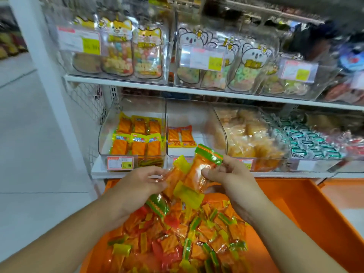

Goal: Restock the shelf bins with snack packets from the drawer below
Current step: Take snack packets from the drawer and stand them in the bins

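Observation:
Both hands hold a small bunch of orange snack packets (194,174) with green and yellow ends, just in front of the lower shelf. My left hand (141,181) grips the bunch from the left. My right hand (226,172) pinches a packet with a green-striped top from the right. Below them an open orange drawer (307,209) holds a heap of several loose packets (183,239) of the same kind. On the shelf, the left clear bin (110,123) holds rows of yellow-topped orange packets. The middle clear bin (189,113) holds only two red-topped packets at its back.
A bin of pale yellow wrapped snacks (250,133) and a bin of green-and-white sweets (307,140) stand to the right. The upper shelf (122,83) carries clear bins of animal-shaped candy bags. Price tags (120,163) line the shelf front. White floor lies left.

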The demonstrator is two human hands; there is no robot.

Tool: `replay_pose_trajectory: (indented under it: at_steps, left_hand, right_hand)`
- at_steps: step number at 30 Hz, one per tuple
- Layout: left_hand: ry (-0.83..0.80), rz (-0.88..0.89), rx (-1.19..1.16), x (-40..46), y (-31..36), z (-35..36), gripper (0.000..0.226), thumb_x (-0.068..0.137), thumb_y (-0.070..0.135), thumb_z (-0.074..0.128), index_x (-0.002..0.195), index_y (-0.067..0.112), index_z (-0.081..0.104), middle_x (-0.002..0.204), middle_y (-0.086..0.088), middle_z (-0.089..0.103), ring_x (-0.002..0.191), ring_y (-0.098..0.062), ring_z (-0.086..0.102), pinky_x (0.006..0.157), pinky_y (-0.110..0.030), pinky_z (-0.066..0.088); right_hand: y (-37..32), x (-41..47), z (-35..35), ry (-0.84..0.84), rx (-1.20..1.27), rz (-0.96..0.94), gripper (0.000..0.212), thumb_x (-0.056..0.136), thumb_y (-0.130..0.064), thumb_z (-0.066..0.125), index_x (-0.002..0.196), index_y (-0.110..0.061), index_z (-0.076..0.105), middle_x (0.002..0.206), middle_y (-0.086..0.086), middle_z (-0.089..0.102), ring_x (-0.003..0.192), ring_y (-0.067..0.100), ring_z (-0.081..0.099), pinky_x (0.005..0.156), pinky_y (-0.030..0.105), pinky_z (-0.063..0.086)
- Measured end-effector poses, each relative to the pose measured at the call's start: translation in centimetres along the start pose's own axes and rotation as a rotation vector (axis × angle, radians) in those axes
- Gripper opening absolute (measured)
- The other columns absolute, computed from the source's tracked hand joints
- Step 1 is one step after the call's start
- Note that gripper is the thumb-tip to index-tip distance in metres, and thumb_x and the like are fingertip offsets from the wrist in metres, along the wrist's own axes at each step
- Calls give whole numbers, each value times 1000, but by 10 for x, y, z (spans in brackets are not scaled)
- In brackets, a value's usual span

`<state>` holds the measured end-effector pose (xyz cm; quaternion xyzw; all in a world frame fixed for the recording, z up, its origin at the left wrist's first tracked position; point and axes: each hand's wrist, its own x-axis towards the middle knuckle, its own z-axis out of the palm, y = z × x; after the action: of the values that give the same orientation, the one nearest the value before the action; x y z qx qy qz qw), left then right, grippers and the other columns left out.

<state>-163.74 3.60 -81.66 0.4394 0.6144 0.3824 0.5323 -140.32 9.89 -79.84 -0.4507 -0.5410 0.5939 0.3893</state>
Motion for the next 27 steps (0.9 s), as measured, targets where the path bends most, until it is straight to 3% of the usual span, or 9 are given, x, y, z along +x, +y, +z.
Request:
replay_pose_trajectory:
  at_steps: [2,5,9,11,13,17,20,24,27]
  left_hand:
    - [43,-18,-59,6,2,-3,21,89,21,78,105,34,78,97,6,80,100,-16,73,90,-40,50]
    - [82,-18,-153,15,2,-6,22,84,13,80,100,28,79,96,-4,80,97,-28,75,88,-43,51]
    - [87,-10,-249,21,7,-6,20,90,1,71,102,15,76,97,-9,80,98,-31,75,88,-42,54]
    - [72,11,-270,24,9,-4,21,92,0,70,108,13,73,102,-9,80,101,-31,76,94,-46,55]
    - [88,37,-259,24,11,-3,25,90,3,74,107,21,71,100,-2,81,99,-24,77,95,-45,55]
    - [66,40,-233,24,12,1,33,82,27,85,113,28,72,108,3,80,104,-18,75,102,-49,54]
    - [92,50,-207,24,7,6,31,89,21,79,119,27,69,111,7,79,106,-14,74,98,-44,57]
    - [106,28,-200,24,3,8,34,91,18,78,121,28,66,115,6,77,106,-13,74,86,-35,58]
    - [76,25,-236,19,6,6,26,91,15,76,113,28,72,109,6,77,98,-11,75,80,-34,61]
  right_hand:
    - [-5,5,4,12,133,4,26,88,8,71,111,-4,71,77,10,67,75,27,70,61,36,61]
    - [-8,14,5,43,327,36,32,85,17,68,111,-2,64,91,20,67,85,37,74,69,37,65]
    - [-5,23,13,138,264,40,40,83,11,76,113,-14,68,106,21,72,91,41,77,73,44,66]
    - [-1,24,20,134,60,6,32,82,-1,83,106,-18,70,92,13,76,78,32,77,68,44,62]
    - [6,27,25,132,-134,-43,26,79,-11,88,95,-12,67,64,0,63,58,19,60,59,35,46]
    - [14,28,35,98,-257,-91,39,80,-21,89,74,-8,53,62,1,35,61,17,32,53,25,28]
    - [17,24,42,47,-326,-58,40,80,-25,89,72,-13,52,63,2,38,61,17,36,54,25,31]
    - [15,20,45,17,-210,39,32,78,-20,91,97,-15,65,77,-2,71,71,20,70,65,29,57]
    - [5,14,43,-100,-127,-31,20,85,-4,83,85,-18,68,57,-15,58,53,1,53,57,15,45]
